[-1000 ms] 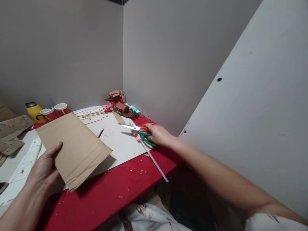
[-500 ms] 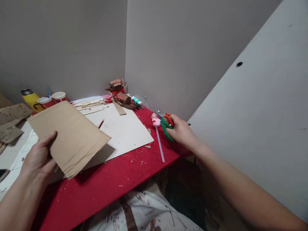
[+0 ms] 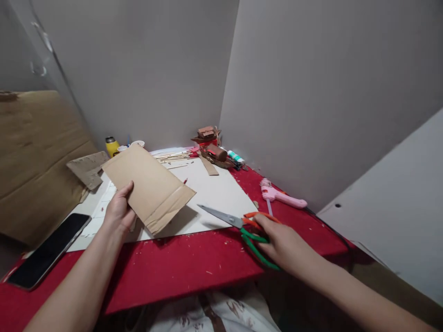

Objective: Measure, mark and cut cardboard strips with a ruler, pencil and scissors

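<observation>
Between my hands, scissors (image 3: 226, 218) point twd L hand (image 3: 119, 210) pinching cardboard (image 3: 148, 186). R hand (image 3: 284, 244) grips the handles; a slip could jab L

Matt brown cardboard sheet (image 3: 149, 186), scissors (image 3: 242, 225) with bare metal blades and glossy orange-and-green plastic handles — all over a fuzzy red cloth-covered table (image 3: 194, 265).

My left hand (image 3: 119, 210) holds a cardboard sheet (image 3: 149, 186) tilted above the white board (image 3: 221, 193). My right hand (image 3: 282, 244) grips the scissors (image 3: 242, 223), blades apparently closed, over the red table (image 3: 194, 272).
</observation>
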{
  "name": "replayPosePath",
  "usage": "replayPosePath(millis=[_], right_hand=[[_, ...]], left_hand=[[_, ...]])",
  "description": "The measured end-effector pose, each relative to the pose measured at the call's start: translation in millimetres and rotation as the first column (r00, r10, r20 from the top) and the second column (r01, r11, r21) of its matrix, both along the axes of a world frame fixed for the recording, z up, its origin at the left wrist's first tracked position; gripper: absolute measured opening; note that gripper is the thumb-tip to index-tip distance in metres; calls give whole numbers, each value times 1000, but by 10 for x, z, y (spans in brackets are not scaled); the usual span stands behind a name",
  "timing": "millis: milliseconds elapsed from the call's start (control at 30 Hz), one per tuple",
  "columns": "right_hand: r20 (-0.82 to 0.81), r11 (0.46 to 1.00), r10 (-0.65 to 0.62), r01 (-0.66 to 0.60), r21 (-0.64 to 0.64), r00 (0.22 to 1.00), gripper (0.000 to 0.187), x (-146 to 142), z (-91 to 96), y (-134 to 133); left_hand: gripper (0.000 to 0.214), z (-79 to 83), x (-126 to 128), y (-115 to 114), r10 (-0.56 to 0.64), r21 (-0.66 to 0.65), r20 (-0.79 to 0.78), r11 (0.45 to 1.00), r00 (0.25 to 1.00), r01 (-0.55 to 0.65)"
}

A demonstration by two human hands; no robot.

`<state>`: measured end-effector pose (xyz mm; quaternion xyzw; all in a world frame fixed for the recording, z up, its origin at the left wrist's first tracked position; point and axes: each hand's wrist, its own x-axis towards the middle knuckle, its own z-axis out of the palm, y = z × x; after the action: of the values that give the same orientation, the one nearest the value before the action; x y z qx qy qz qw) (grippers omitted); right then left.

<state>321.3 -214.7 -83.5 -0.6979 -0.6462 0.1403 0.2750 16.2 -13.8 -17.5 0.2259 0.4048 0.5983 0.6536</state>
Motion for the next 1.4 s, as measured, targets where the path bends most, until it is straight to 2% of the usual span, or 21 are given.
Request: replayPosePath(millis=[67,100,167,233,267,333,400,467,500,600,667,733,867,967,1033,1133,1233,1300,1400], right_hand=[[-204,998,54,-58,-14,978,14,-183,41,-93],[-330,996,73,-87,-27,941,11,-314,59,-139],[-573,977,62,-168,-133,817,17,-619,91,-206],[-772,910,62,-354,-217,633,19,-909,133,-216],[-807,863,79,-445,-239,586,20,-1022,161,-196],[-845,848,85,-483,-217,528,28,-1152,230,-112],[-859,909,110,-401,-117,500,37,-1150,311,23],[-847,973,150,-227,36,510,41,-1053,399,192],[-829,985,167,-124,118,534,41,-986,445,285],[-775,948,150,133,290,614,43,-795,576,555],[-778,922,150,198,333,610,43,-717,648,696],[-813,918,184,199,343,552,45,-690,701,792],[-856,925,274,123,359,439,43,-707,755,892],[-860,916,315,110,387,402,38,-693,779,941],[-860,908,352,90,410,370,32,-663,798,967],[-866,907,408,-24,419,290,25,-623,838,993],[-896,929,369,-84,360,245,36,-604,903,1023],[-916,952,307,-68,300,258,42,-585,976,1060],[-932,953,277,55,297,233,39,-518,1142,1162]], left_hand=[[16,24,-31,25,28,21,44,999,999,-29],[16,39,-47,34,41,34,66,998,997,-43],[17,76,-76,42,58,65,102,996,993,-65],[18,113,-99,32,58,98,124,993,991,-70],[19,129,-106,20,51,114,129,991,990,-66],[20,153,-114,-16,25,138,126,989,992,-42],[20,167,-114,-63,-17,153,113,988,993,0],[17,171,-112,-118,-68,166,94,985,993,52],[15,171,-113,-147,-96,175,85,981,992,80],[12,159,-121,-236,-185,203,54,964,981,171],[19,140,-127,-290,-265,217,18,942,964,255],[28,114,-124,-339,-377,233,-50,896,925,378],[39,38,-80,-427,-570,251,-211,753,794,608],[41,-33,-34,-483,-652,209,-285,673,703,709],[43,-69,-9,-519,-681,175,-296,651,670,738],[46,-70,17,-576,-688,137,-277,663,671,736],[46,-9,14,-593,-672,98,-257,696,694,711],[45,33,-23,-541,-658,88,-244,716,712,692],[43,44,-131,-359,-568,98,-206,798,797,595]])
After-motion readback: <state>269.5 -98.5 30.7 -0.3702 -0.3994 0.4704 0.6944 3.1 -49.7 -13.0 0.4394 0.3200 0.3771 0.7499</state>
